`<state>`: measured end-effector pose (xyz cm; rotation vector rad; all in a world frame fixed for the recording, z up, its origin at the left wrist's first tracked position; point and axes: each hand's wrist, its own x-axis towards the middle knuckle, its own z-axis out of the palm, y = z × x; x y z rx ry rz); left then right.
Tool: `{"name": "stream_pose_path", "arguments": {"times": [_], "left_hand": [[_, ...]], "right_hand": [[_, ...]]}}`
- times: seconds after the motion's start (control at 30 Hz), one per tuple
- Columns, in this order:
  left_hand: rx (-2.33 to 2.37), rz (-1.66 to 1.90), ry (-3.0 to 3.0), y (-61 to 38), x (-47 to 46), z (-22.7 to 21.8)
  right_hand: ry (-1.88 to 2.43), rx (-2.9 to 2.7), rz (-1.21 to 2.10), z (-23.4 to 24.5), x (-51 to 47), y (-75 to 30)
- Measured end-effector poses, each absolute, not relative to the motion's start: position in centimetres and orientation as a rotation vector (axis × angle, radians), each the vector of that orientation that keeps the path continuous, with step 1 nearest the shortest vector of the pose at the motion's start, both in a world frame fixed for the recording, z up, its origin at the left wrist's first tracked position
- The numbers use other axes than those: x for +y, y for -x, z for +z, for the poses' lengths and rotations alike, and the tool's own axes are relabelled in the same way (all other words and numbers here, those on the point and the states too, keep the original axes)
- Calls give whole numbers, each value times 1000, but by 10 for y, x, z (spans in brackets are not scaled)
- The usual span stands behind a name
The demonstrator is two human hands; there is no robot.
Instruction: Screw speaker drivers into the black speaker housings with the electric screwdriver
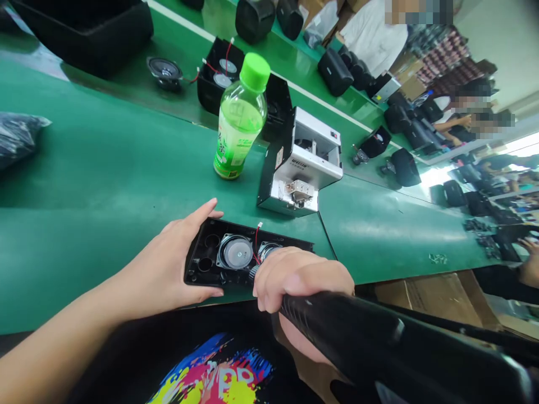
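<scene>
A black speaker housing [215,276] lies with its inside upward near the front edge of the green bench. My left hand [166,266] spans its left end, thumb on the near side and fingers on the far side. Set in the housing are a round speaker driver [238,253] and a second driver [268,249], partly covered by my right hand [305,278]. That hand is wrapped round a thick black electric screwdriver [379,331], whose front end points down at the housing. Its tip is hidden. A red wire [257,238] with a white plug sticks up between the drivers.
Beyond the housing stand a green-capped bottle [240,123] and a silver-and-black machine [303,168]. A loose speaker [165,73] and a black box [84,33] sit at far left. A cardboard box [438,300] is at right. Co-workers work along the line.
</scene>
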<state>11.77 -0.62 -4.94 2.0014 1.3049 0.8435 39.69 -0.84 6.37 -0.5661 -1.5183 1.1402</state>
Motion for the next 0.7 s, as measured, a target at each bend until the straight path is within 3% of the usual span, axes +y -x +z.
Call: {"name": "stream_pose_path", "arguments": {"times": [0.13,0.3,0.4,0.7], "left_hand": [[1321,843,-2026,-116,-6,-54],[1337,824,-2000,-111,-9,-58],[1331,822,-2029,-107,-9,-59],[1364,771,-1983,-114,-14,-41]], "right_hand": [[595,-1378,1214,102,9,-410],[577,-1324,836,147,76,-432],[612,-1343,698,141,117,-430],[680,-1249,796,119,142,-436]]}}
